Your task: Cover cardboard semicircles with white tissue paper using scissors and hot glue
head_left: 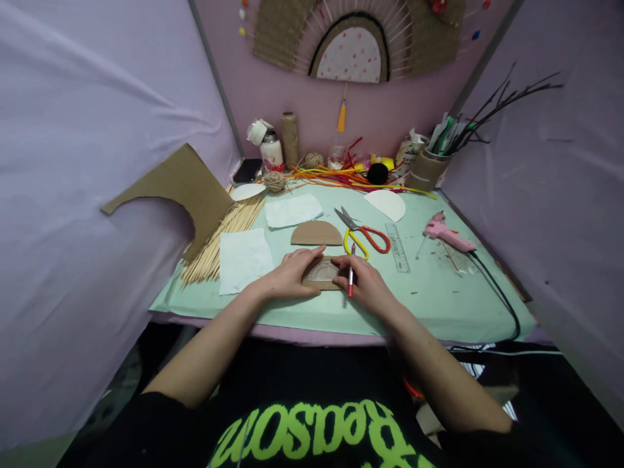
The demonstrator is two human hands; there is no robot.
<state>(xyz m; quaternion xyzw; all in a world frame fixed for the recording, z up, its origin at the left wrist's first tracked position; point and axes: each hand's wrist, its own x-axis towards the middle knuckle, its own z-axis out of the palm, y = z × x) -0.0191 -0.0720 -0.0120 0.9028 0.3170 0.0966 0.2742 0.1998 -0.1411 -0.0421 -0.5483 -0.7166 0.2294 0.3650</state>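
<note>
A clear protractor (322, 270) lies on a half-round piece of brown cardboard (324, 286) near the table's front edge. My left hand (293, 273) rests at its left side, thumb and fingers apart, pressing on the edges. At the right end, my right hand (363, 279) touches the protractor with its fingertips and has a red and white pen (350, 281) tucked between its fingers. Just beyond lies another cardboard half-circle (316, 233). Scissors with red and yellow handles (375, 238) sit open behind my right hand, beside a clear ruler (398, 248).
White paper sheets (245, 261) and thin sticks (217, 250) lie at left, under a large cardboard cutout (182, 188). A pink glue gun (448, 234) with a black cord is at right. Colored pipe cleaners (331, 179), twine and a bottle (271, 153) line the back.
</note>
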